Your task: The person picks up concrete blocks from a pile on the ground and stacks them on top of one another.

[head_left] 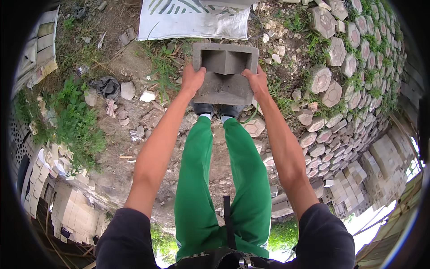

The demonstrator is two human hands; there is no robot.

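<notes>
Held out in front of me over my feet is a grey concrete vent block (225, 92) with angular recesses and a wedge-shaped ridge in its middle. My left hand (193, 80) grips its left side, thumb on the near face. On the opposite side my right hand (256, 81) is closed on the block in the same way. The undersides of the fingers are hidden behind it. Both arms are stretched forward. Just beyond the block lies a white sheet (192, 28) with green printing.
Hexagonal pavers (323, 22) lie in rows on the right, with grass between them. Stacked pale blocks (349, 184) stand at the lower right. Left of me are green weeds (78, 121), a dark crumpled rag (107, 87), and loose stones (128, 90) on bare dirt.
</notes>
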